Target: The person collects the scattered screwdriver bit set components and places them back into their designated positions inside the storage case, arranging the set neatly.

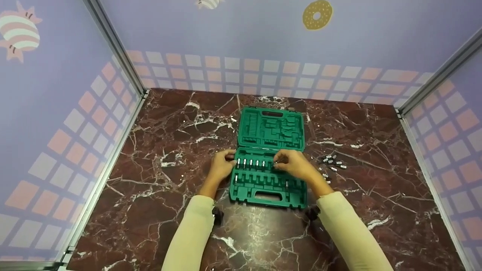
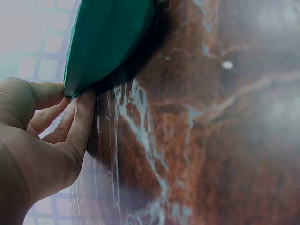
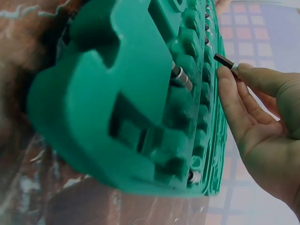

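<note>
A green plastic case [image 1: 246,192] lies unfolded on the marbled surface, its moulded lid [image 1: 271,130] laid back. My left hand [image 1: 221,165] pinches the tray's left edge, thumb above and fingers underneath in the left wrist view. Between thumb and fingertips of my right hand [image 1: 295,163] is a hex bit socket [image 3: 224,61], dark tip pointing out, held just above the slots. Several bit sockets [image 1: 251,163] stand in the upper row. The lower row holds one at the left [image 1: 236,178] and another bit socket [image 1: 287,183] toward the right.
Several loose bit sockets [image 1: 332,159] lie scattered on the brown marbled surface [image 1: 180,210] right of the case, some close to my right wrist. Patterned purple panels [image 1: 241,37] with metal frame posts enclose the surface at the back and both sides.
</note>
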Tool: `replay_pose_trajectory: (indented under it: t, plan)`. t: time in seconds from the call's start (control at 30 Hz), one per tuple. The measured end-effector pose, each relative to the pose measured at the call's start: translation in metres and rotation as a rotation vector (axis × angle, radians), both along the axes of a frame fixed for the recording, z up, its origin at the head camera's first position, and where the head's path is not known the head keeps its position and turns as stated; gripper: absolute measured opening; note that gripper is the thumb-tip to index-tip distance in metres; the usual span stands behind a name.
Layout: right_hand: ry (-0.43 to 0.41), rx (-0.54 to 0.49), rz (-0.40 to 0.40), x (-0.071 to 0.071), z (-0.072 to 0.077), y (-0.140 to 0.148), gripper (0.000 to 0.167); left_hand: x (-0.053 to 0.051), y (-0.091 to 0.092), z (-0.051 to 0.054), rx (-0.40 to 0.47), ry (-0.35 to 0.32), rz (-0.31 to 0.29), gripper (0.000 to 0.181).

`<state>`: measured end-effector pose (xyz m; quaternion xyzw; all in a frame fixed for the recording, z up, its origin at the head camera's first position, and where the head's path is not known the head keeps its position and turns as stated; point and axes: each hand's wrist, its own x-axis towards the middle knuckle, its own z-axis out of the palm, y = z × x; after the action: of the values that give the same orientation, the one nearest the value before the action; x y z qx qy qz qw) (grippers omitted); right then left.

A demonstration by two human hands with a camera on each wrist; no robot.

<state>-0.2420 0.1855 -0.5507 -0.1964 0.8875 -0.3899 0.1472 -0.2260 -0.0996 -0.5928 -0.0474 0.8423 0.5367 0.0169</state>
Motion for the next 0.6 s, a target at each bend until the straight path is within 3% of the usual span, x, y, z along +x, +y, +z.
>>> replay_pose_trajectory:
  t: [0.43,0.6]
  plan:
    - [0.054,0.150,0.057,-0.007,0.002,-0.019,0.012,0.001,0.000,0.000,0.004,-0.005,0.011,0.034]
    - [0.120,0.173,0.088,-0.010,-0.002,-0.023,0.011,0.001,0.000,0.000,0.005,0.010,0.012,0.034]
